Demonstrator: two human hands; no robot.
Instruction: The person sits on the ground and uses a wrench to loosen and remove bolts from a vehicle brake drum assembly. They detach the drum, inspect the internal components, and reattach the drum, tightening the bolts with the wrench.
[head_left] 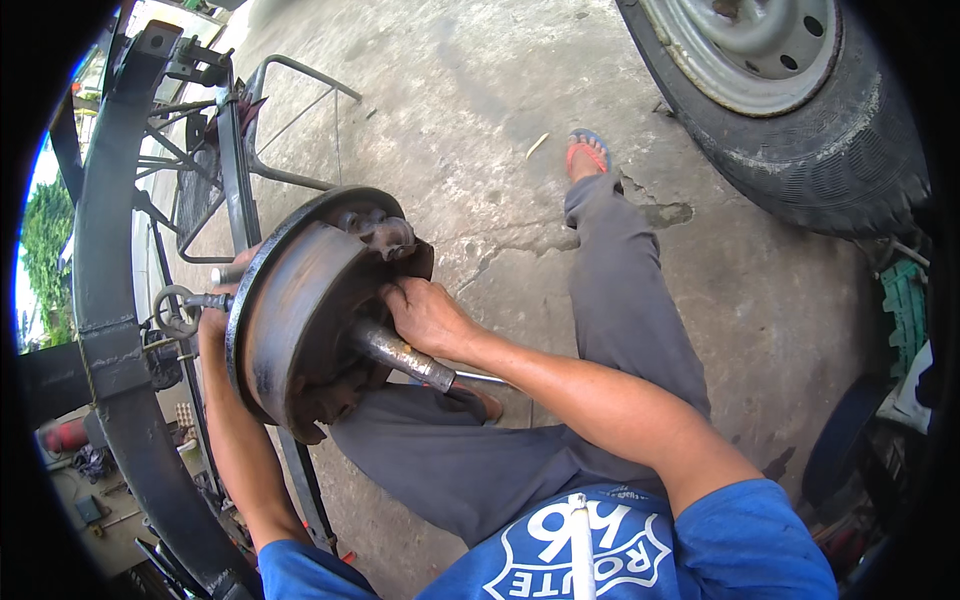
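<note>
A heavy, rusty brake drum (300, 290) is tilted on its side in front of me at the left, with dark cast parts in its open side. Out of that side sticks a worn metal shaft (405, 357), pointing toward my lap. My right hand (425, 312) is closed, its fingers curled over a dark edge just above the shaft. Behind the drum's rim my left hand (213, 322) presses against the back face; the drum covers most of its fingers. Beside that hand, a stud with a metal ring (176, 312) stands out from the back.
A dark steel frame beam (110, 300) curves along the left, with a thin metal rack (235, 150) next to it. A large tyre on a grey rim (800, 150) is at the upper right. My sandalled foot (587, 155) stands on cracked concrete (480, 110). A green crate (903, 310) sits far right.
</note>
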